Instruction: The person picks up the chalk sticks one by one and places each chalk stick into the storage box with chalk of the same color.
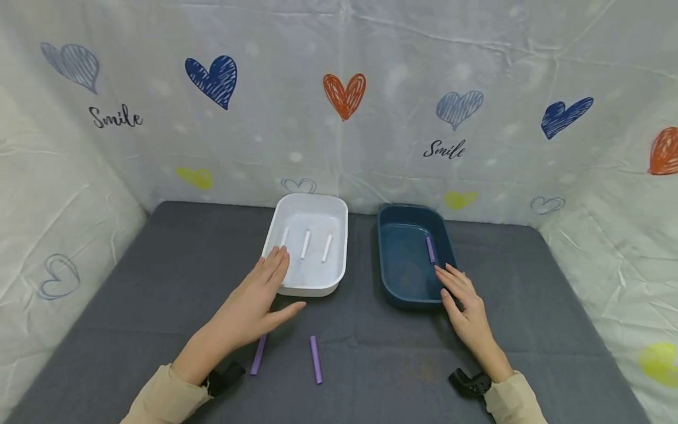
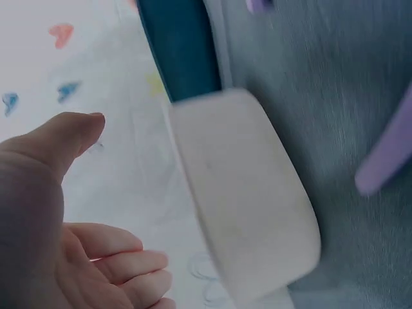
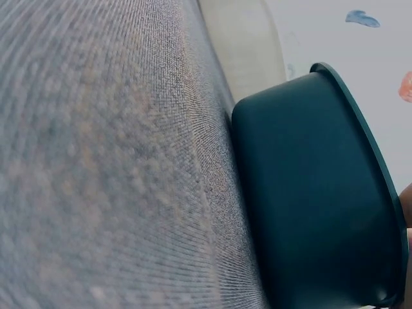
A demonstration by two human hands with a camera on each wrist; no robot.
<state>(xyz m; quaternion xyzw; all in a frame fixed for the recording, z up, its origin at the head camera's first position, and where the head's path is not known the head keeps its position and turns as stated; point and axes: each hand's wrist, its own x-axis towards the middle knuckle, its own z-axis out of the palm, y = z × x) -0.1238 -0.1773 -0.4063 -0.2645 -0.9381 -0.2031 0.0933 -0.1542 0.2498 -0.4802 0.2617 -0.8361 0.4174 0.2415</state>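
Observation:
My left hand (image 1: 251, 303), fingers straight and thumb spread, hovers over the near left corner of a white tray (image 1: 307, 291). Three white chalk sticks (image 1: 305, 245) lie in that tray, the leftmost partly behind my fingertips. In the left wrist view nothing is in the left palm (image 2: 38, 212). My right hand (image 1: 466, 309) has loosely bent fingers at the right rim of a dark teal tray (image 1: 405, 277). One purple chalk stick (image 1: 430, 249) lies inside it, just beyond the fingertips. Its fingers (image 3: 405, 206) barely show in the right wrist view.
Two more purple chalk sticks, one (image 1: 258, 354) partly hidden by my left hand and another (image 1: 315, 360) to its right, lie on the grey cloth (image 1: 371, 377). A white curtain (image 1: 392, 118) printed with hearts closes off the back and sides. Black bands sit on both wrists.

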